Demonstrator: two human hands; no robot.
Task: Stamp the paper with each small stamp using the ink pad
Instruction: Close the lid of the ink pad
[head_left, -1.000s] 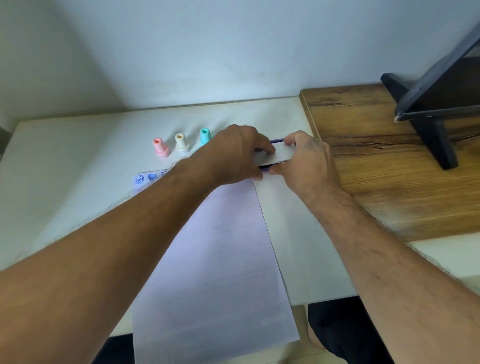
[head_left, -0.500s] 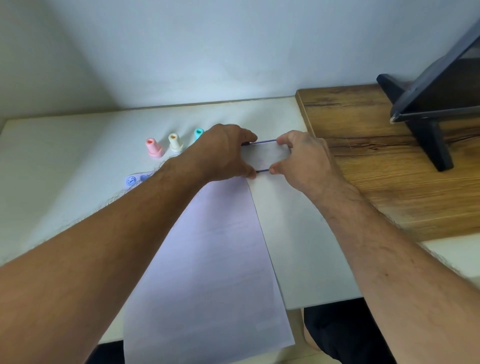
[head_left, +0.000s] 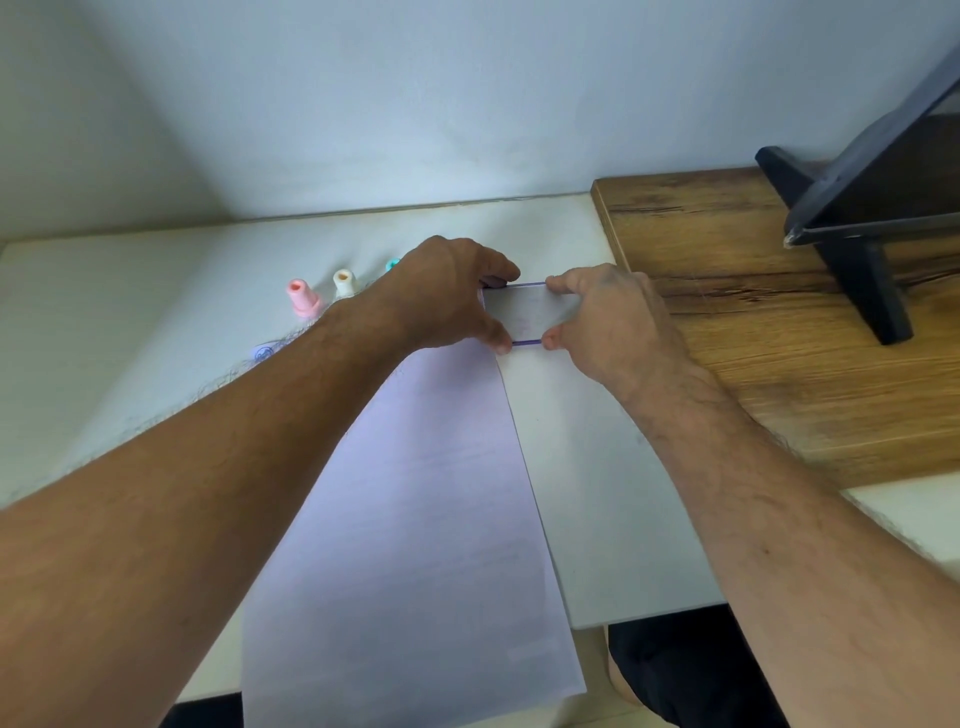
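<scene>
A second ago the ink pad (head_left: 524, 312) was tipped up between my hands with its pale face toward me; now it lies flat on the white table (head_left: 130, 322), just past the top right corner of the paper (head_left: 415, 519), and my hands have spread a little apart on it. My left hand (head_left: 447, 296) grasps its left end, thumb at the near edge and fingers curled over the far edge. My right hand (head_left: 608, 317) pinches the right end the same way, thumb on the near blue rim, forefinger on the far one.

The paper lies as it did, running from the pad toward me and hanging over the near table edge. To the left stand the pink stamp (head_left: 302, 299) and the cream stamp (head_left: 345, 283); my left wrist hides most of the teal stamp (head_left: 392, 265). My forearm covers part of a small blue-printed piece (head_left: 264, 352) below them. On the right sits a wooden board (head_left: 753, 322) with a black stand (head_left: 862, 218) on it.
</scene>
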